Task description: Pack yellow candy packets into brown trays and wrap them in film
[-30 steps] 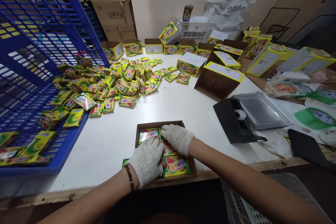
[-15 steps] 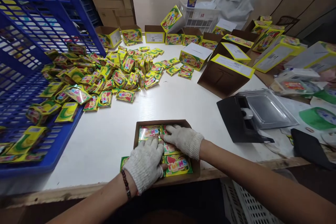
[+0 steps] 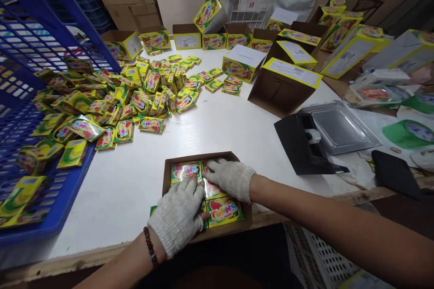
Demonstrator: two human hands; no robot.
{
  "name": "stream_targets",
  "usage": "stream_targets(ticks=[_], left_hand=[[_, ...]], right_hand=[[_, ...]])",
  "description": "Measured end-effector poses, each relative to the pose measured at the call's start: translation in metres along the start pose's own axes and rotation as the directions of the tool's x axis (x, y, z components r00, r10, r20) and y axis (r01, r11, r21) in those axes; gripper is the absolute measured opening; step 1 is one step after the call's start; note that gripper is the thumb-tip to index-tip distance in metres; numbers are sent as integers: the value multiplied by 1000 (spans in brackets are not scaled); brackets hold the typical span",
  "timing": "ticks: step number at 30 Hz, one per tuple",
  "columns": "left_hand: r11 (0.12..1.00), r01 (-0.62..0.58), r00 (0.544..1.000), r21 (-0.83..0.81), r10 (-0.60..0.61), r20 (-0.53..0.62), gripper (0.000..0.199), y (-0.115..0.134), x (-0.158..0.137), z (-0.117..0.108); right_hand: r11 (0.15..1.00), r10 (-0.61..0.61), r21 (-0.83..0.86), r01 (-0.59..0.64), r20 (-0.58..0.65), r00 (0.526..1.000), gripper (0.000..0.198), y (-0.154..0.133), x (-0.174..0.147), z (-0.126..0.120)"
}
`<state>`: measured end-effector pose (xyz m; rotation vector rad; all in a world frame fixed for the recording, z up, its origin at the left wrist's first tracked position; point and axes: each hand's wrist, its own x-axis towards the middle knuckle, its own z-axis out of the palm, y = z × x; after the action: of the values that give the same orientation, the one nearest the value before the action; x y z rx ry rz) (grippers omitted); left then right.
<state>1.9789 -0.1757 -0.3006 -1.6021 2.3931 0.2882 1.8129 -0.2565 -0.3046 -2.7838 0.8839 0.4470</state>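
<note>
An open cardboard box lies at the table's front edge, with several small yellow-green candy packs laid flat inside in rows. My left hand, in a white knit glove with bare fingertips, rests flat over the packs on the left side, fingers stretched out. My right hand, gloved the same way, lies palm down on packs at the box's far right, fingers spread. The packs beneath both palms are hidden. A green corner of a pack shows left of my left hand.
A blue plastic crate tips open at the left, and a heap of candy packs spills from it onto the white table. Open display boxes line the back. A black tape dispenser and green tape roll are at right.
The camera view has shifted, so the scene sits a little further left. Both hands stay flat on the packs in the box, with barely any movement against it.
</note>
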Motion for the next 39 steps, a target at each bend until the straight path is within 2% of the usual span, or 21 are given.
stream_targets(ticks=[2, 4, 6, 8, 12, 16, 18, 22, 27, 30, 34, 39], left_hand=[[1000, -10, 1000, 3, 11, -12, 51, -1, -1, 1], [1000, -16, 1000, 6, 16, -22, 52, -2, -1, 2], [1000, -10, 1000, 6, 10, -25, 52, -1, -1, 2], [1000, -2, 1000, 5, 2, -21, 51, 0, -1, 3], [1000, -21, 999, 10, 21, -33, 46, 0, 1, 3], [999, -39, 998, 7, 39, -50, 45, 0, -1, 0], [999, -36, 997, -16, 35, -63, 43, 0, -2, -2], [998, -34, 995, -60, 28, -94, 46, 0, -4, -2], [997, -79, 972, -14, 74, -225, 53, -2, -3, 2], [999, -30, 983, -35, 23, -183, 55, -1, -1, 3], [999, -2, 993, -35, -2, -121, 61, 1, 0, 2], [999, -9, 998, -47, 6, -63, 65, -1, 2, 1]], right_hand=[[998, 38, 58, -38, -6, 999, 40, 1, -2, 1], [982, 152, 119, -147, -40, 988, 35, 1, -4, 2], [953, 278, 151, -264, -80, 957, 33, -2, -3, 3], [929, 354, 149, -339, -89, 931, 34, -7, 0, 3], [908, 418, 82, -412, -87, 904, 32, -17, 13, 3], [878, 477, 109, -466, -136, 868, 27, -22, 22, 5], [869, 495, 93, -486, -151, 856, 26, -24, 23, 5], [890, 449, -5, -456, -162, 879, 29, -29, 22, 5], [912, 402, -35, -409, -132, 906, 32, -25, 26, 6], [921, 383, -19, -389, -128, 915, 29, -22, 28, 5], [905, 422, 15, -424, -150, 894, 26, -26, 31, 1], [851, 524, 69, -521, -203, 827, 26, -30, 27, 4]])
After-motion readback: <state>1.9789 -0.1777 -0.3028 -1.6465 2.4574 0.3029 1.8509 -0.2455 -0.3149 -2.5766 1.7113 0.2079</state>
